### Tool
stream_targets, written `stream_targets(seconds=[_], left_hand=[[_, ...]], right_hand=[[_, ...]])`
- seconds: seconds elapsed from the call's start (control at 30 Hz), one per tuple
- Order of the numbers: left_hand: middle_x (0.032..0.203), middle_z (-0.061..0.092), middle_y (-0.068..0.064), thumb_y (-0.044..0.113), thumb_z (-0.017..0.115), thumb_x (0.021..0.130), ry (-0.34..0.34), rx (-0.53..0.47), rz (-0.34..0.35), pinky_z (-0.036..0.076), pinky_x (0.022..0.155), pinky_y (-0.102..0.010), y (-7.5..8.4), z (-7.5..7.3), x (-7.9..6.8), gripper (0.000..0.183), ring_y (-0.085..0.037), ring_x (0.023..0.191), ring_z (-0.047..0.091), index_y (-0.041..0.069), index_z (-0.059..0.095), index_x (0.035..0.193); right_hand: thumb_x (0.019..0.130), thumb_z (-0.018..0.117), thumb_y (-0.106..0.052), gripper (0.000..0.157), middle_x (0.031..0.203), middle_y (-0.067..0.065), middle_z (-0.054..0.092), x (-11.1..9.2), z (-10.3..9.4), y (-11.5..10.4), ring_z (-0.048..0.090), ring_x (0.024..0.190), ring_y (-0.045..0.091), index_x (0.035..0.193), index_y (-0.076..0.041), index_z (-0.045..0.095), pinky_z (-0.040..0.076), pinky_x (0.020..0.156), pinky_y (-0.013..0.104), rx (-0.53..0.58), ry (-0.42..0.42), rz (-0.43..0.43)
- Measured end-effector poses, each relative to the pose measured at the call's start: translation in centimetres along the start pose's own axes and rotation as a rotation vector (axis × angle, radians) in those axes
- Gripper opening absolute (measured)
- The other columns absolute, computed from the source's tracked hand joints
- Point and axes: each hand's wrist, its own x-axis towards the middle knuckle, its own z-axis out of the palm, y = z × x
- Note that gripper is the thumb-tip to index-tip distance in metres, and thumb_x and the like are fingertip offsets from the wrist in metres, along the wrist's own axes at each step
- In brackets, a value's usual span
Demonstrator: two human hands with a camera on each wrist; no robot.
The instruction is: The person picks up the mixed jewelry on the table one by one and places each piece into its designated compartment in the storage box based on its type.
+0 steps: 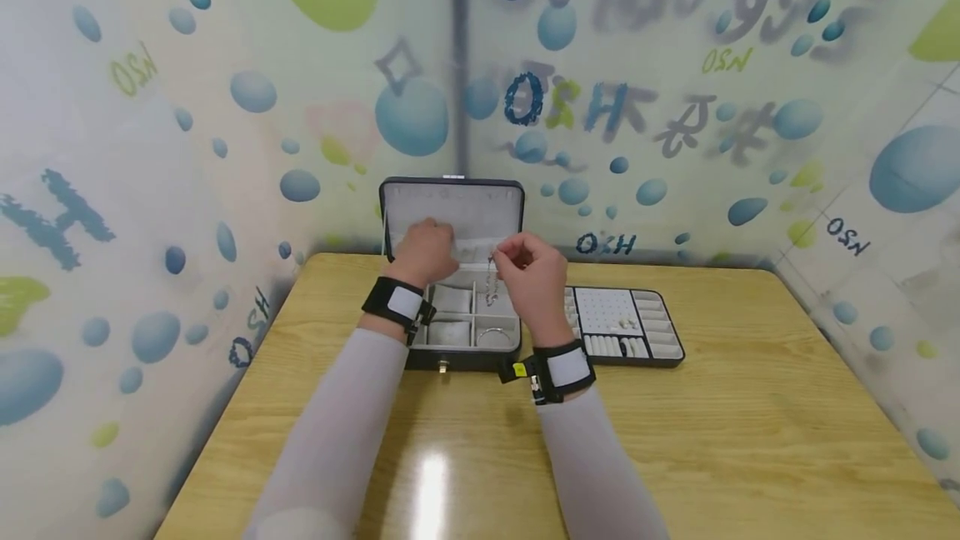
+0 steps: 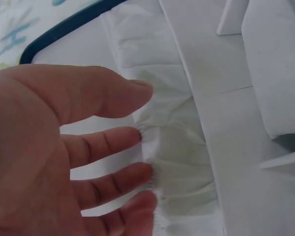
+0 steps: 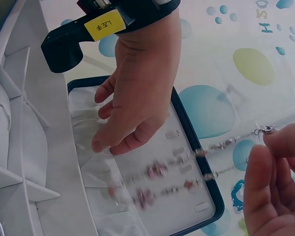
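Note:
A dark jewelry box with a pale lining stands with its lid raised. My right hand pinches a beaded bracelet by its clasp end, and the bracelet hangs down in front of the lid. Silver and pink beads show on it, partly blurred. At the lid, my left hand has its fingertips at the gathered edge of a white elastic pocket. Its fingers are spread and hold nothing that I can see. Whether any fingertip is inside the pocket, I cannot tell.
Cushions lie in the box's left compartments, and a bangle lies in the front right one. Right of the box sits a jewelry tray with rings and small pieces. Both stand on a wooden table against patterned walls.

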Motion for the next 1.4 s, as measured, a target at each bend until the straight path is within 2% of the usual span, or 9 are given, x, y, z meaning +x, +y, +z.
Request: stream_targets(seconds=[0.17,0.4,0.57,0.77,0.93,1.03,1.17,1.27,1.4], left_hand=[[0.117,0.07,-0.019,0.022,0.075,0.092,0.017,0.059,-0.012,0.052,0.105,-0.051,0.4,0.4,0.2,0.035,-0.037,0.116,0.064,0.001,0.073,0.119],[0.123,0.066,-0.02,0.023,0.076,0.093,0.049,0.092,-0.076,0.059,0.091,-0.059,1.0,0.7,0.2,0.034,-0.042,0.118,0.058,0.002,0.075,0.12],[0.126,0.068,-0.018,0.023,0.073,0.096,0.068,0.119,-0.062,0.059,0.092,-0.06,0.9,0.7,0.1,0.035,-0.042,0.119,0.058,0.005,0.073,0.126],[0.133,0.066,-0.02,0.015,0.067,0.099,0.065,0.042,-0.073,0.059,0.093,-0.058,0.8,0.6,-0.5,0.034,-0.043,0.126,0.058,0.004,0.07,0.131],[0.13,0.065,-0.021,0.011,0.066,0.097,0.122,-0.02,-0.067,0.06,0.088,-0.06,0.5,0.8,-1.0,0.031,-0.043,0.125,0.057,0.001,0.072,0.126],[0.127,0.068,-0.021,0.013,0.068,0.096,0.15,0.001,-0.032,0.056,0.099,-0.058,0.0,1.2,-1.3,0.032,-0.041,0.125,0.059,0.001,0.073,0.126],[0.131,0.068,-0.021,0.018,0.069,0.097,0.121,-0.012,-0.015,0.045,0.114,-0.054,-0.2,1.7,-2.0,0.04,-0.04,0.126,0.06,0.002,0.07,0.134],[0.136,0.065,-0.022,0.02,0.07,0.098,0.091,-0.069,-0.047,0.045,0.113,-0.055,-0.2,1.9,-2.3,0.044,-0.044,0.127,0.059,0.003,0.068,0.138],[0.137,0.064,-0.022,0.019,0.07,0.098,0.094,-0.103,-0.069,0.043,0.115,-0.055,-0.3,1.8,-2.4,0.042,-0.044,0.129,0.058,0.003,0.068,0.137]], right_hand=[[0.095,0.077,-0.007,0.007,0.079,0.008,0.071,0.0,-0.1,0.1,0.067,0.064,0.018,0.089,-0.009,0.074,0.052,0.058,0.025,0.014,-0.002,-0.001],[0.095,0.078,-0.007,0.007,0.08,0.008,0.071,0.1,-0.1,0.0,0.068,0.064,0.016,0.089,-0.009,0.074,0.053,0.059,0.025,0.02,0.005,0.001],[0.095,0.078,-0.008,0.007,0.079,0.009,0.071,0.2,-0.1,-0.2,0.067,0.064,0.016,0.089,-0.008,0.075,0.052,0.059,0.024,0.013,-0.006,-0.004],[0.095,0.078,-0.008,0.007,0.079,0.009,0.071,-0.1,-0.2,-0.3,0.066,0.065,0.018,0.089,-0.009,0.075,0.052,0.059,0.025,0.015,-0.009,0.022],[0.095,0.079,-0.011,0.008,0.078,0.007,0.07,0.1,0.0,0.0,0.066,0.065,0.016,0.089,-0.009,0.074,0.053,0.06,0.025,-0.002,-0.003,0.028],[0.095,0.078,-0.011,0.008,0.078,0.008,0.07,0.6,0.4,0.1,0.066,0.064,0.015,0.09,-0.009,0.073,0.054,0.059,0.025,-0.018,-0.018,0.023],[0.095,0.077,-0.012,0.008,0.078,0.009,0.07,1.6,0.8,0.0,0.064,0.065,0.017,0.09,-0.008,0.072,0.05,0.059,0.026,-0.081,-0.012,-0.004],[0.095,0.077,-0.012,0.008,0.079,0.009,0.069,2.8,1.1,0.1,0.063,0.067,0.02,0.09,-0.009,0.071,0.048,0.062,0.028,-0.146,-0.004,-0.022],[0.094,0.077,-0.012,0.007,0.079,0.009,0.069,5.0,1.7,0.0,0.065,0.071,0.024,0.09,-0.009,0.071,0.049,0.068,0.032,-0.208,-0.002,-0.034]])
